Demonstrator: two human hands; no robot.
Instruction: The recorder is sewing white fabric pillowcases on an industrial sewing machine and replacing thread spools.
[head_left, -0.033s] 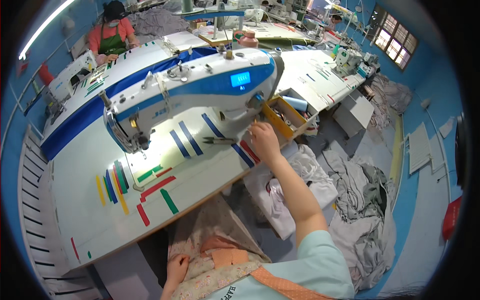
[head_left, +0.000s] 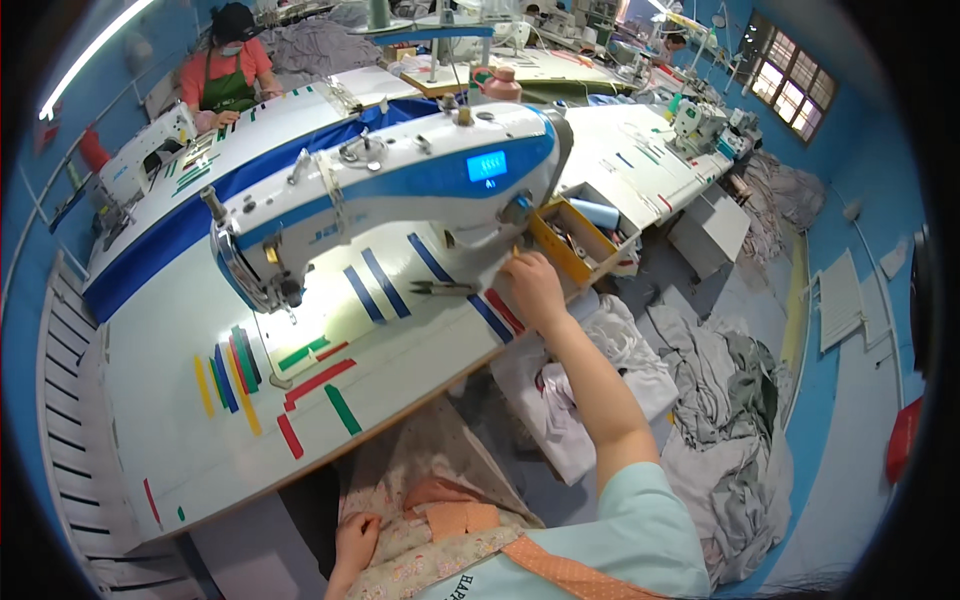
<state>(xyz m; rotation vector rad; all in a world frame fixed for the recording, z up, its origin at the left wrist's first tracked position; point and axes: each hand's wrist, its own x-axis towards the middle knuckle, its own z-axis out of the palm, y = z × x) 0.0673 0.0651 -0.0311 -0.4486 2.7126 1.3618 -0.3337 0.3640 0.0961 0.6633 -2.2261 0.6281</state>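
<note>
Head: red strip [head_left: 505, 312] beside right hand [head_left: 535, 284], far from left hand [head_left: 357, 538]

Pale characters [head_left: 487, 163] glow on the screen [head_left: 478, 174] of the sewing machine [head_left: 400, 190], blurred lettering [head_left: 327, 236] runs along its body, dark capitals [head_left: 457, 587] cross the shirt [head_left: 620, 535] in front!

Barred window [head_left: 793, 84], grey fabric heap [head_left: 722, 440]
</note>
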